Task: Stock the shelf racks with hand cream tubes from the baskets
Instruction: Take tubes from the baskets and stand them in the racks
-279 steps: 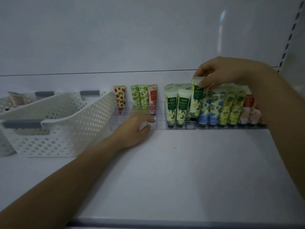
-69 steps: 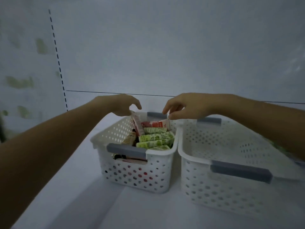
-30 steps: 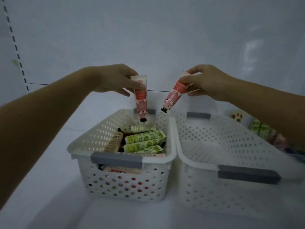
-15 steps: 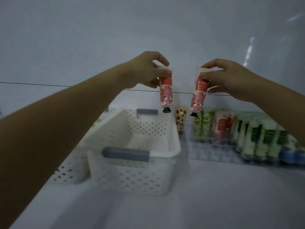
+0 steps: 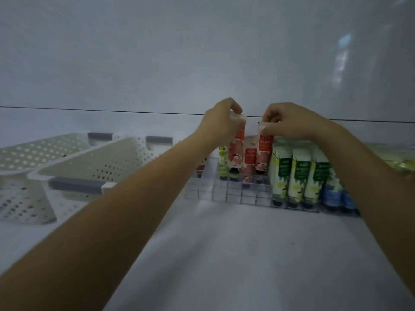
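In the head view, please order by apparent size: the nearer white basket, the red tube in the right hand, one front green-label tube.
1. nearer white basket.
2-3. green-label tube and red tube in the right hand: nearly alike; the green one stands nearer, so unranked.

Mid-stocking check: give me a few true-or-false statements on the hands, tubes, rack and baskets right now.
1. The left hand pinches a red floral plastic tube, cap down. True.
2. The right hand is empty. False: it pinches a second red floral tube.
3. The white perforated plastic baskets sit right of the clear plastic grid rack. False: they sit to its left.
4. The green-and-white tubes stand in the rack, right of the held tubes. True.
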Demonstrator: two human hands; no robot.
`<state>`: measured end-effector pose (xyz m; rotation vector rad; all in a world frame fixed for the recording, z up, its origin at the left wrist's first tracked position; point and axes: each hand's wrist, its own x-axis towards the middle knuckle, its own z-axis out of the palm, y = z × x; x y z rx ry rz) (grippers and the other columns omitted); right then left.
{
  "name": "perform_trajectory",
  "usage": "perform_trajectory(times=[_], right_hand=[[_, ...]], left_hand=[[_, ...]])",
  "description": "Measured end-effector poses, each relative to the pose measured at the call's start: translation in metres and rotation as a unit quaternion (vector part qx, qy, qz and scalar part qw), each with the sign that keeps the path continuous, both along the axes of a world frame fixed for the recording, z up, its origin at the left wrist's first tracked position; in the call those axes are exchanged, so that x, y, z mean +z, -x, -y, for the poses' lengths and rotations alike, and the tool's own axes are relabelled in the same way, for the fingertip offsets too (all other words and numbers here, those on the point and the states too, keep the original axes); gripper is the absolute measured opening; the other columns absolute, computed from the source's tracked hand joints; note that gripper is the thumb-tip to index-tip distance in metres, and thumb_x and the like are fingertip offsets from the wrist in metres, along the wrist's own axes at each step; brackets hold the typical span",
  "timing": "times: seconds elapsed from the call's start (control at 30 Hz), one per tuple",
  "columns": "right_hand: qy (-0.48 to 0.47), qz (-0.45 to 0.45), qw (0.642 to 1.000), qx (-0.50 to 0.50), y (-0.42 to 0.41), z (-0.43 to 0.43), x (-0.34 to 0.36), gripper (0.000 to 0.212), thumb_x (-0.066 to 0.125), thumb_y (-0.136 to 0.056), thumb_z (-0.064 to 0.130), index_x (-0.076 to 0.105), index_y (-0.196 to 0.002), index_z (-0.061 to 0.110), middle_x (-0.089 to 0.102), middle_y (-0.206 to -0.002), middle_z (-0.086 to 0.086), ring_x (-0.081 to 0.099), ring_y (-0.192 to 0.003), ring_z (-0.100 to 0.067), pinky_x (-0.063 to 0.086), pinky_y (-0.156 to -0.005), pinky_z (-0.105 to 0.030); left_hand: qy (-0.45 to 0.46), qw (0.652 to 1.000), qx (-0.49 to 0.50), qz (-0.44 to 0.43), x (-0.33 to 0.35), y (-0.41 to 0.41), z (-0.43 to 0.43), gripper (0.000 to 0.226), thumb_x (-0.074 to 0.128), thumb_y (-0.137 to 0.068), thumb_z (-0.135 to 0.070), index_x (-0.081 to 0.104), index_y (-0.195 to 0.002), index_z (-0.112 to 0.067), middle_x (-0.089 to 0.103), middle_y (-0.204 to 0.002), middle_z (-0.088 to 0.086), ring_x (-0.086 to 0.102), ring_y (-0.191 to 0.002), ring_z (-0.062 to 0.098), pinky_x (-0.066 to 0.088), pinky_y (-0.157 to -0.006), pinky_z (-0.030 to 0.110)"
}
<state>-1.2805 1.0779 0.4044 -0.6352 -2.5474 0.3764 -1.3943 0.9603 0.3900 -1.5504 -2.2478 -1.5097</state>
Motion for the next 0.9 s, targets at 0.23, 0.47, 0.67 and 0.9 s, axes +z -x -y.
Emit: perform_trajectory(times=[0.23,0.47,0.67,0.9], right_hand=[[0.003,0.066,0.998,-0.001,0.002,-0.01,-0.009,0.005,0.063,-0.085,0.016,0.065,-0.089,0.02,0.063,-0.09,0.003,0.056,-0.081,-0.011,0.041,-0.068,-0.024],[0.006,0.078,0.997,-0.002,0.0,-0.012,-0.009,0.019,0.058,-0.087,0.014,0.07,-0.1,0.021,0.063,-0.094,0.004,0.056,-0.088,-0.014,0.041,-0.074,-0.027],[0.01,0.06,0.998,0.024,-0.005,-0.014,-0.009,0.017,0.054,-0.088,0.016,0.066,-0.091,0.028,0.057,-0.083,0.012,0.051,-0.075,-0.001,0.039,-0.062,-0.022],[0.003,0.078,0.997,0.026,-0.004,-0.011,-0.01,0.014,0.055,-0.088,0.016,0.063,-0.087,0.027,0.058,-0.092,0.005,0.054,-0.088,-0.013,0.038,-0.074,-0.027]], left_hand=[[-0.021,0.999,0.026,-0.023,-0.027,-0.01,-0.024,0.022,0.049,-0.094,-0.023,0.052,-0.114,-0.013,0.055,-0.087,0.004,0.048,-0.055,0.009,0.031,-0.031,0.006],[-0.028,0.997,0.008,-0.071,-0.031,-0.015,-0.029,0.012,0.053,-0.092,-0.016,0.045,-0.101,-0.018,0.056,-0.085,0.005,0.056,-0.067,0.019,0.035,-0.037,0.01],[0.014,0.996,-0.005,-0.086,-0.032,-0.017,-0.027,0.016,0.056,-0.091,-0.017,0.041,-0.097,-0.02,0.058,-0.088,0.009,0.064,-0.082,0.029,0.054,-0.063,0.038],[0.05,0.996,-0.039,-0.065,-0.027,-0.019,-0.021,0.02,0.06,-0.088,-0.016,0.042,-0.097,-0.017,0.058,-0.094,0.012,0.065,-0.086,0.032,0.056,-0.073,0.049]])
